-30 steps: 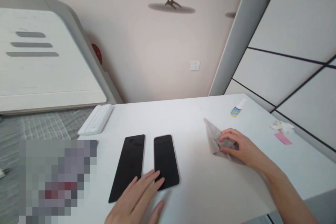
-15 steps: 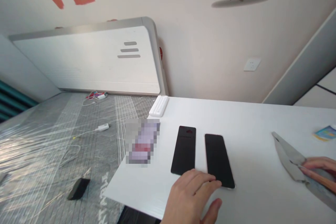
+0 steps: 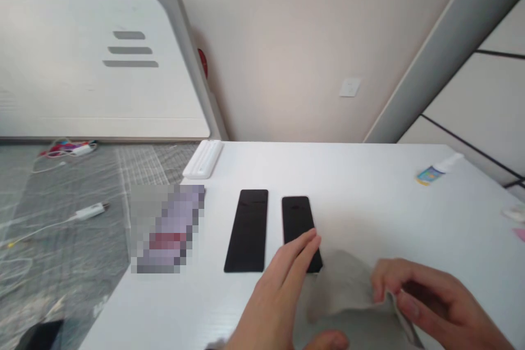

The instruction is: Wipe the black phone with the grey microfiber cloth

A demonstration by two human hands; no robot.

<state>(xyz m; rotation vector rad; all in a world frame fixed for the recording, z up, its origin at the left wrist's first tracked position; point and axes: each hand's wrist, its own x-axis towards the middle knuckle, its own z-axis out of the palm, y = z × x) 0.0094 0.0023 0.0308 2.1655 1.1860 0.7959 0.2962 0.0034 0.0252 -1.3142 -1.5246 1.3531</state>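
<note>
My right hand (image 3: 430,295) pinches a thin grey cloth (image 3: 340,287) between thumb and fingers, and the cloth hangs low over the white table, partly blurred. My left hand (image 3: 279,290) is open, its fingers stretched out over the lower right part of a black smartphone (image 3: 296,219); whether they touch it I cannot tell. The cloth lies close to my left thumb. To the left, a second black smartphone (image 3: 246,232) rests flat, apart from both hands. Further left is a purple flat item (image 3: 176,224), blurred out by pixels.
A white ridged block (image 3: 203,159) sits at the table's far left corner. At the back right lies a small spray bottle (image 3: 435,172) with a blue and yellow label. Left of the table, a plastic-covered bed surface (image 3: 82,262) holds a white charger (image 3: 91,211) and cables.
My right hand has brought the cloth left, beside my left hand. My left hand now reaches over the right phone's lower part. The view has shifted right, showing the whole spray bottle.
</note>
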